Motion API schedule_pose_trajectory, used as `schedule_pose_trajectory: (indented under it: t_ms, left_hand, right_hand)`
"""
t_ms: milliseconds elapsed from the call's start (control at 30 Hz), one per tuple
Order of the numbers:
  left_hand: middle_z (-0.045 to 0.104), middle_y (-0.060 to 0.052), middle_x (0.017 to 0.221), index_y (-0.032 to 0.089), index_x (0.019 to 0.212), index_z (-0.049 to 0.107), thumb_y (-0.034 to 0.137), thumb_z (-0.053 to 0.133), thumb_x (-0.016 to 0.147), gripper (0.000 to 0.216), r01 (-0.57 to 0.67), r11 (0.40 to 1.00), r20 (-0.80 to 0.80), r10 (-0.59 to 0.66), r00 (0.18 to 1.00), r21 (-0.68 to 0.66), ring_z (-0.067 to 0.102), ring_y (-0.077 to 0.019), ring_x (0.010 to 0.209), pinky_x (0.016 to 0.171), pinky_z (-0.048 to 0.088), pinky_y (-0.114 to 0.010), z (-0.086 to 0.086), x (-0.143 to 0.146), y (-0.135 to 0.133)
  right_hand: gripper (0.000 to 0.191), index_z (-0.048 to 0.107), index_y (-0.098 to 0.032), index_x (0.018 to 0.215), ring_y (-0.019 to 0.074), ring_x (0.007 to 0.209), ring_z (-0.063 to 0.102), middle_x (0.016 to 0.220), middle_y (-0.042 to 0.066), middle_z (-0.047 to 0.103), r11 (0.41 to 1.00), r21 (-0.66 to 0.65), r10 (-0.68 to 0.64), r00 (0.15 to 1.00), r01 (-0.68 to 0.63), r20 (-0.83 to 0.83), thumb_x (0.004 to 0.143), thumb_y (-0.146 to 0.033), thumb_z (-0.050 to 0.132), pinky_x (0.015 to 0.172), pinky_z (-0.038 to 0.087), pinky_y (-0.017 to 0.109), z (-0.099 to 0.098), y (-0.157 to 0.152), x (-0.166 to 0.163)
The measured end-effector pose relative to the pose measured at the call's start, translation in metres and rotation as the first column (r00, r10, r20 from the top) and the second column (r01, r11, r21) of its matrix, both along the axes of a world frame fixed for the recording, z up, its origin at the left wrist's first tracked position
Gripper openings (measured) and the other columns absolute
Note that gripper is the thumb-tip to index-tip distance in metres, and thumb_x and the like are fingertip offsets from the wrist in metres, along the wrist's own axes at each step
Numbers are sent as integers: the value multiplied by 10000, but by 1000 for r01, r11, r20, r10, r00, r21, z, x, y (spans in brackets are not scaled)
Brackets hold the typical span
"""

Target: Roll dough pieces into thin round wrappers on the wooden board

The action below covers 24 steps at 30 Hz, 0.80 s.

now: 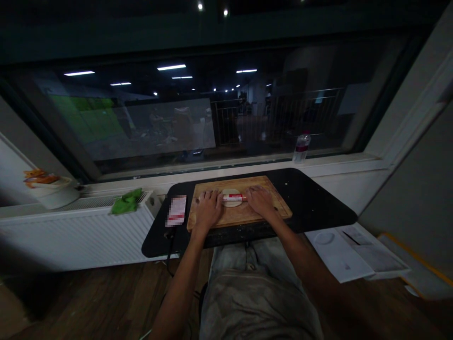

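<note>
A short rolling pin [232, 197] with a red and white printed label lies across a flat round of pale dough [231, 204]. The dough rests on a wooden cutting board [233, 221]. My left hand [209, 207] is closed over the pin's left end, and my right hand [260, 200] over its right end, so both ends are hidden. Only the labelled middle shows between my hands. Dough edges stick out above and below the pin.
The board sits on a black table [311, 203]. A phone-like item, blurred out [176, 210], lies left of the board. A green cloth [126, 201] hangs on the radiator [88, 241]. A plastic bottle [301, 147] stands on the windowsill. An open white box [354, 252] is low at right.
</note>
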<state>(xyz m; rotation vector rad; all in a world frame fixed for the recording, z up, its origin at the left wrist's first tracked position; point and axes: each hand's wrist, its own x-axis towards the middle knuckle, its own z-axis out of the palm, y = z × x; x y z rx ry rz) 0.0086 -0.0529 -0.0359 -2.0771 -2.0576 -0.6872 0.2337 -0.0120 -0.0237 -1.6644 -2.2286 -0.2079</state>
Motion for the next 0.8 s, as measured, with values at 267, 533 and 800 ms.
schedule_pose_trajectory:
  t_ms: [267,533,800]
  left_hand:
    - [705,-126,1443,283,1489,670,462,336,1155,504,-4,1000,-40,3,999,-16,557,-343,1349,1157,433,-547,2,2,-3]
    - [659,-147,1471,288,1503,647,514,349,1151,513,-3,999,-45,2,999,-36,550,-355,1374,1151,446,-546,-3,2,-1]
    - [568,-170,1600,319,1604,567,553,345,1144,562,18,998,-48,-21,999,-59,497,-392,1458,1189,405,-624,-6,2,2]
  right_hand:
    - [418,747,-218,1278,302,1372,565,1393,106,738,999,23,-25,997,27,-75,1180,-336,358,1115,433,424,-6,-23,-3]
    - [435,722,-234,1320,298,1320,565,1354,117,730,999,44,30,999,-29,-20,1189,-380,333,1097,451,425,-8,-29,-4]
    - [440,703,-255,1411,333,1354,540,1438,124,693,998,-35,55,998,-55,-5,1168,-470,405,1091,487,474,0,-18,-5]
